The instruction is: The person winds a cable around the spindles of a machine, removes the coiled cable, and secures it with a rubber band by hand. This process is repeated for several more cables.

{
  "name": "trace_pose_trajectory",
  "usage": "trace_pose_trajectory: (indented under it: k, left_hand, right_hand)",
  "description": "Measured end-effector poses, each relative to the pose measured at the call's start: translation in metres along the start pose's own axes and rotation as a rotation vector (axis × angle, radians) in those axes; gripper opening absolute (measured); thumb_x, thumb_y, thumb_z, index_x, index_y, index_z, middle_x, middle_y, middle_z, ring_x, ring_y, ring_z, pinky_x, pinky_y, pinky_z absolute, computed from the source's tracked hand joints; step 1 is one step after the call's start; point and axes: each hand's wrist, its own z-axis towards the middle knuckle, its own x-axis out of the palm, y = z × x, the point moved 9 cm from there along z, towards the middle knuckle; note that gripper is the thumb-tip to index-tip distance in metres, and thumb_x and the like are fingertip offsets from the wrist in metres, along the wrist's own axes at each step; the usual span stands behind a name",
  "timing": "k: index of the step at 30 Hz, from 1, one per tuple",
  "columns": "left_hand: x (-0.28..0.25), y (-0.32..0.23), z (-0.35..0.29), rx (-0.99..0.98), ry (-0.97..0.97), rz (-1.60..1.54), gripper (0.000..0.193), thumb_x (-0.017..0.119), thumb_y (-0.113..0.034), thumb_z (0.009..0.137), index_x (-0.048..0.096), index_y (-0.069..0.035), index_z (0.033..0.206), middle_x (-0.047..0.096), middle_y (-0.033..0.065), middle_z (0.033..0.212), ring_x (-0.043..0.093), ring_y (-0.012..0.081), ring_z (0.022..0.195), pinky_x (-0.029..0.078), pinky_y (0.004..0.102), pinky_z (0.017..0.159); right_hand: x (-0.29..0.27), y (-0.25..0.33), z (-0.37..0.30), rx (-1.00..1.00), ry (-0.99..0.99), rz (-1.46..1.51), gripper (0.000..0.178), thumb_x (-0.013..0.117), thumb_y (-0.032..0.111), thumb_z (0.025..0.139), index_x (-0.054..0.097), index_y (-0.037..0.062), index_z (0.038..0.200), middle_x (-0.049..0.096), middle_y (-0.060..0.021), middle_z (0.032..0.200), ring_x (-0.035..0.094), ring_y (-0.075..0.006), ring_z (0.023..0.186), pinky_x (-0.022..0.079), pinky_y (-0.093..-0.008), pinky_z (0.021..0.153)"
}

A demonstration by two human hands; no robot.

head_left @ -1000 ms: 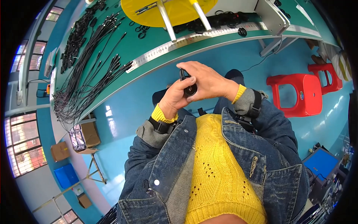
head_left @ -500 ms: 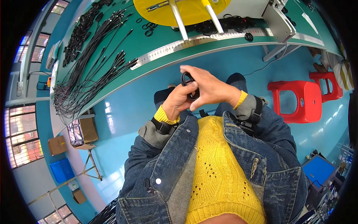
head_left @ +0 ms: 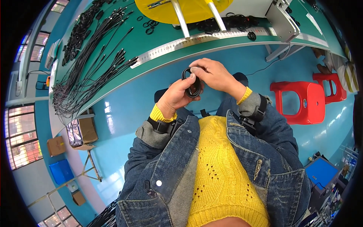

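Note:
A black cable wound into a small coil (head_left: 194, 93) hangs between my hands, just in front of the table's near edge. My left hand (head_left: 176, 94) grips the coil from the left, its thumb pressed against the loops. From the upper right my right hand (head_left: 217, 76) pinches the top of the coil between thumb and curled fingers. The cable's ends are hidden by my fingers. On the green table (head_left: 124, 36) to the left lies a bundle of long, straight black cables (head_left: 81, 72) with metal-tipped plugs.
A long steel ruler (head_left: 166, 49) runs along the table's near edge. Above it stands a yellow disc (head_left: 189, 15) with metal rods, and a metal bracket (head_left: 284, 22) to the right. Coiled black cables (head_left: 77, 43) are heaped far left. Red stools (head_left: 314, 104) stand right; an open carton (head_left: 89, 130) sits left.
My right hand has risen slightly and turned, its fingers curling over the coil's top instead of pointing outward. My left hand has shifted a little to the left, still gripping the coil.

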Motion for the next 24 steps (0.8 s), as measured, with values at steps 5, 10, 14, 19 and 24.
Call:
trace_pose_trajectory:
  k: [5,10,14,19,24]
  left_hand:
    - [-0.002,0.004,0.008,0.024,0.015,0.08,0.033,0.062,-0.032,0.083,0.054,-0.003,0.098,0.058,0.0047,0.083,0.057,0.0145,0.074,0.049,0.0285,0.061]
    - [-0.019,0.01,0.011,-0.034,-0.201,0.163,0.028,0.066,-0.025,0.081,0.055,-0.005,0.096,0.057,0.0019,0.08,0.057,0.0122,0.071,0.05,0.0259,0.061]
    - [-0.017,0.007,0.014,0.021,-0.259,0.165,0.027,0.066,-0.026,0.081,0.056,-0.006,0.096,0.058,0.0017,0.081,0.057,0.0127,0.072,0.05,0.028,0.063]
    - [-0.002,0.009,0.013,-0.003,-0.26,0.12,0.027,0.065,-0.023,0.081,0.056,-0.003,0.096,0.058,0.0019,0.08,0.056,0.0106,0.065,0.05,0.0258,0.059]
    - [-0.012,0.006,0.015,-0.063,-0.212,0.48,0.019,0.061,-0.016,0.08,0.059,-0.001,0.092,0.059,0.0032,0.077,0.055,0.011,0.063,0.048,0.0261,0.06]
  right_hand:
    - [0.02,-0.019,0.007,0.126,0.272,0.194,0.024,0.053,0.023,0.088,0.059,0.002,0.098,0.06,-0.009,0.086,0.057,-0.0133,0.079,0.046,-0.0286,0.068]
    - [0.014,-0.022,0.007,-0.018,0.136,0.096,0.025,0.052,0.025,0.086,0.057,0.0015,0.09,0.06,-0.0141,0.081,0.057,-0.0263,0.078,0.045,-0.0355,0.068]
    - [0.005,-0.018,0.002,-0.059,0.044,0.054,0.025,0.049,0.025,0.086,0.054,0.0008,0.09,0.059,-0.0186,0.083,0.057,-0.0357,0.079,0.044,-0.0411,0.069]
    - [0.001,-0.018,-0.005,-0.155,-0.03,0.054,0.022,0.045,0.022,0.087,0.049,0.0009,0.092,0.057,-0.0201,0.084,0.055,-0.0389,0.081,0.042,-0.0459,0.069]
    - [0.009,-0.023,-0.009,-0.198,0.046,-0.119,0.016,0.046,0.014,0.085,0.048,0.0007,0.093,0.056,-0.019,0.082,0.054,-0.0376,0.079,0.043,-0.0433,0.068]
